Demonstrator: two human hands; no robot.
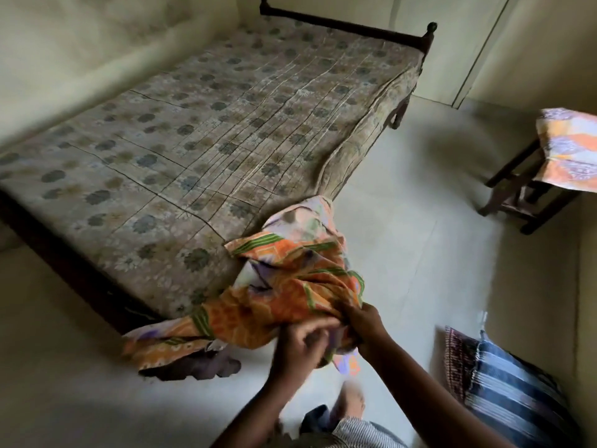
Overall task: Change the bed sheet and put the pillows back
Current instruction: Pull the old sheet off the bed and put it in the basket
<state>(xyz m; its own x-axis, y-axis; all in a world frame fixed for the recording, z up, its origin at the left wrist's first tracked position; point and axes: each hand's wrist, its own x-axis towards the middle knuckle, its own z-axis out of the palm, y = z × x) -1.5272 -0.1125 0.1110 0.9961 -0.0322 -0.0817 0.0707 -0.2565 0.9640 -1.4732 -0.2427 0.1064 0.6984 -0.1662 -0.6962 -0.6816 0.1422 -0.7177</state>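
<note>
Orange sheet (290, 286) lies bunched at the flowered mattress (193, 140) corner, trailing to the floor (403, 221). We clutch it with left hand (302, 344) and right hand (363, 321), fingers (349, 310) curled into it

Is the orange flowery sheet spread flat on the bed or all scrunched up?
Scrunched up. Left hand and right hand bunch the orange patterned bed sheet beside the bed; one end trails on the floor.

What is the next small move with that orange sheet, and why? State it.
Probably gather the trailing end up: the left hand and right hand grip the bunched orange patterned sheet at the bare floral mattress's near corner, while one end lies on the pale floor.
</note>
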